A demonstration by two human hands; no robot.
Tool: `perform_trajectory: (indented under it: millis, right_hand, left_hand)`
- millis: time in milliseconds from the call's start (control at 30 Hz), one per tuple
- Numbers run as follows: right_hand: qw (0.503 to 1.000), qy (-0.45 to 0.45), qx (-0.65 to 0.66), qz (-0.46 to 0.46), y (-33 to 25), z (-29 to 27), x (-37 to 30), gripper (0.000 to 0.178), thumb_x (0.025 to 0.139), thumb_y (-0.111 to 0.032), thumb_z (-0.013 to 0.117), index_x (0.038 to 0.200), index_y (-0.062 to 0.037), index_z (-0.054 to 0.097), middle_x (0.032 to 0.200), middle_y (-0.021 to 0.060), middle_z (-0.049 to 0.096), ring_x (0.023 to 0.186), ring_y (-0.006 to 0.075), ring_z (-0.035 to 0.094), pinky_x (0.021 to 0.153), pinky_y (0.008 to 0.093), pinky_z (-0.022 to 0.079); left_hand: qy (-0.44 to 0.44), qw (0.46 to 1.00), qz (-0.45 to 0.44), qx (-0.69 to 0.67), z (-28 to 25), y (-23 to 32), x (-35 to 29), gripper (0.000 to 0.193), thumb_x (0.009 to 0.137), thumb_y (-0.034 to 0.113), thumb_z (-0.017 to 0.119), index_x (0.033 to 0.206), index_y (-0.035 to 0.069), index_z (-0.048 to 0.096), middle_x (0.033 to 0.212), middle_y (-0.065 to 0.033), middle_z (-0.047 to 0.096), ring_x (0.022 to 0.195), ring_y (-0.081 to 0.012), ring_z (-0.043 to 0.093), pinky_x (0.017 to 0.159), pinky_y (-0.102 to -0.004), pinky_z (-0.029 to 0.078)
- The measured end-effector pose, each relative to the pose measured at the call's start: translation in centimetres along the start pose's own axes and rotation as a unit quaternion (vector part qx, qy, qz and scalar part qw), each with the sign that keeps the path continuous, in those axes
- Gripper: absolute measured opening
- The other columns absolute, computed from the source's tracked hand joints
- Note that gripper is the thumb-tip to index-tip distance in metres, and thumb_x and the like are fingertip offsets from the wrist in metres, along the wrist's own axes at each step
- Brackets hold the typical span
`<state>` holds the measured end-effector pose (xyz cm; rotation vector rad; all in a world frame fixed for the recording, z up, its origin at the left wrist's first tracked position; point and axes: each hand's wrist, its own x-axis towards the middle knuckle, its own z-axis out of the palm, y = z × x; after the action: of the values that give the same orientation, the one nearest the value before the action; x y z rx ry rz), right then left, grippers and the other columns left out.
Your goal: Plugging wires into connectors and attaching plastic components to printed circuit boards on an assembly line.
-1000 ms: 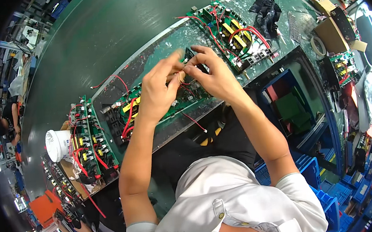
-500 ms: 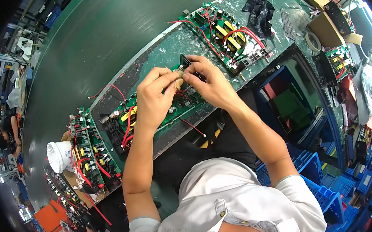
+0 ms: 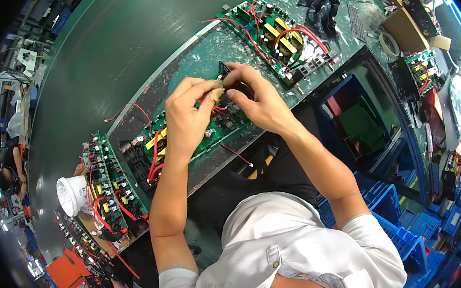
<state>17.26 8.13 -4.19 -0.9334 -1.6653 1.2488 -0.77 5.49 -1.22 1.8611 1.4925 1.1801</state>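
Observation:
A green circuit board (image 3: 208, 140) with yellow-wrapped parts and red wires lies at the bench's near edge, below both my hands. My left hand (image 3: 188, 115) is closed in a pinch over its middle, a tan covering showing at the fingertips. Whatever is between those fingers is too small to make out. Around a small black upright board (image 3: 223, 68), my right hand (image 3: 262, 100) is curled, with thumb and forefinger close to the left fingertips. The lower part of that black piece is hidden by my fingers.
Another wired circuit board (image 3: 282, 41) lies at the far right, near a crumpled black cloth (image 3: 320, 12). More boards (image 3: 105, 182) and a white bucket (image 3: 72, 195) are at left. A tape roll (image 3: 389, 45) sits at right; blue crates (image 3: 394, 228) are below.
My right thumb and forefinger have parted a little from the left fingertips. My left hand has shifted slightly left and away from me. The whole view has moved a little.

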Motion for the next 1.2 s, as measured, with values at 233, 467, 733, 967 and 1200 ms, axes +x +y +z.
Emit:
perform_trajectory:
  millis: [233, 467, 733, 967, 1200]
  right_hand:
    - [0.996, -0.025, 0.004, 0.086, 0.2, 0.1, 0.1, 0.051, 0.100, -0.011, 0.055, 0.148, 0.0000, 0.041, 0.139, 0.0177, 0.056, 0.127, 0.0193, 0.052, 0.107, 0.0310, 0.040]
    - [1.000, 0.011, -0.011, 0.026, -0.3, 1.0, -0.3, 0.048, 0.098, -0.009, 0.053, 0.144, 0.0009, 0.045, 0.134, 0.0247, 0.056, 0.125, 0.0361, 0.055, 0.106, 0.0386, 0.042]
    - [1.000, 0.012, 0.011, 0.025, -0.3, 0.8, -0.3, 0.048, 0.097, -0.008, 0.053, 0.143, 0.0013, 0.046, 0.132, 0.0237, 0.057, 0.122, 0.0363, 0.057, 0.104, 0.0389, 0.043]
    - [0.999, 0.009, -0.029, 0.027, -0.4, 0.8, -0.5, 0.048, 0.100, -0.008, 0.053, 0.147, -0.0032, 0.044, 0.135, 0.0179, 0.058, 0.122, 0.0221, 0.057, 0.103, 0.0318, 0.042]
    - [0.997, 0.038, -0.048, 0.043, 0.1, 1.6, -0.7, 0.049, 0.098, -0.006, 0.054, 0.146, -0.0023, 0.045, 0.130, 0.0198, 0.062, 0.121, 0.0219, 0.058, 0.103, 0.0314, 0.042]
  left_hand:
    - [0.036, 0.996, -0.040, 0.076, -0.1, -0.7, 1.1, 0.016, 0.084, 0.004, 0.073, 0.099, 0.000, 0.074, 0.089, -0.0122, 0.070, 0.075, -0.0208, 0.068, 0.068, -0.0300, 0.052]
    - [0.018, 0.998, -0.054, 0.026, 0.1, -1.0, 1.3, 0.016, 0.084, 0.002, 0.073, 0.099, -0.001, 0.074, 0.089, -0.0108, 0.070, 0.071, -0.0167, 0.066, 0.066, -0.0282, 0.052]
    - [-0.002, 0.996, -0.079, 0.030, 0.0, -1.0, 1.4, 0.017, 0.086, 0.005, 0.074, 0.102, 0.000, 0.074, 0.090, -0.0048, 0.069, 0.072, -0.0100, 0.061, 0.066, -0.0241, 0.048]
    - [0.001, 0.998, -0.051, 0.037, 0.2, -0.6, 1.4, 0.014, 0.084, 0.000, 0.071, 0.098, -0.001, 0.073, 0.086, -0.0104, 0.069, 0.070, -0.0160, 0.066, 0.064, -0.0280, 0.051]
    - [-0.016, 0.991, 0.031, 0.128, 0.7, -0.7, 1.9, 0.016, 0.081, 0.002, 0.070, 0.097, -0.002, 0.072, 0.093, -0.0150, 0.069, 0.081, -0.0279, 0.069, 0.073, -0.0326, 0.053]
